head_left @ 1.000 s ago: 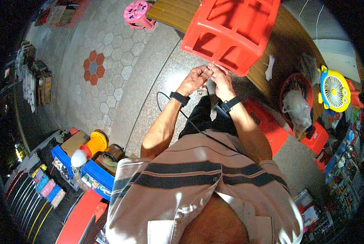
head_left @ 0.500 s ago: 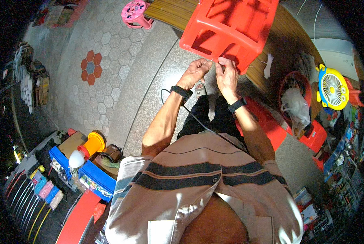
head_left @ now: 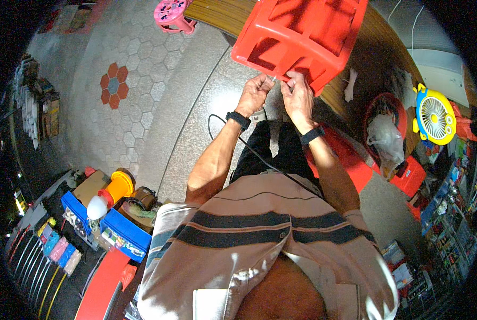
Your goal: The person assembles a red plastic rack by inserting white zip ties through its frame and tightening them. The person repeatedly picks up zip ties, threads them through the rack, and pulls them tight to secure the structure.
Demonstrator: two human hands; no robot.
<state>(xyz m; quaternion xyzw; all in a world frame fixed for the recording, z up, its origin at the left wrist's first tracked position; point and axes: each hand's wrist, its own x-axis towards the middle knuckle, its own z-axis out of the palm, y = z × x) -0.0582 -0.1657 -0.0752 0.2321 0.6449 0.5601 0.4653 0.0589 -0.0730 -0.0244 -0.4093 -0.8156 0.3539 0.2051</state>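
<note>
A red plastic frame with large openings in its sides (head_left: 294, 45) lies in front of me on the wooden tabletop. Just below its near edge, my left hand (head_left: 254, 95) is closed in a pinch. A tiny pale bit shows at those fingertips, too small to name. My right hand (head_left: 299, 100) touches the same edge a little to the right, its thumb and fingers bent together. What sits between them is hidden. Only a small gap separates the two hands. Each wrist wears a black band.
The wooden table (head_left: 214, 13) curves across the top. A pink stool (head_left: 171, 13) stands at its left end. On the right are a yellow fan (head_left: 435, 117) and a red basin (head_left: 370, 114) with a plastic bag. Blue boxes (head_left: 125, 234) sit at lower left. A dark cord (head_left: 254, 152) hangs before me.
The view has shifted slightly. My left hand has turned a little, and a small pale bit now shows at its fingertips. My right hand stays at the red frame's edge.
</note>
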